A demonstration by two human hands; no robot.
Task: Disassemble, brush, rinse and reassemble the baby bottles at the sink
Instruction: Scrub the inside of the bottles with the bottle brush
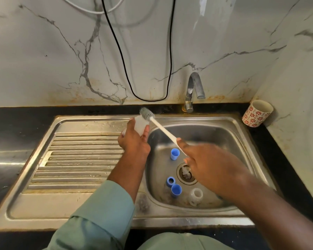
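My left hand (134, 139) grips a clear baby bottle body (140, 124) above the sink's left rim, its mouth pointing away from me. My right hand (206, 161) holds the white handle of a bottle brush (163, 129); the grey bristle head (147, 113) is just outside the bottle's mouth. In the steel sink basin (224, 141) lie a blue cap (174, 153), a blue ring (170, 181), a second blue cap (176, 190) and a clear bottle part (196, 195). A clear teat lies on the drain (186, 173).
The tap (192, 91) stands behind the basin, with no water seen running. A ribbed draining board (79, 159) lies to the left. A red-flowered cup (257, 112) leans in the back right corner. Black and white cables (124, 60) hang on the marble wall.
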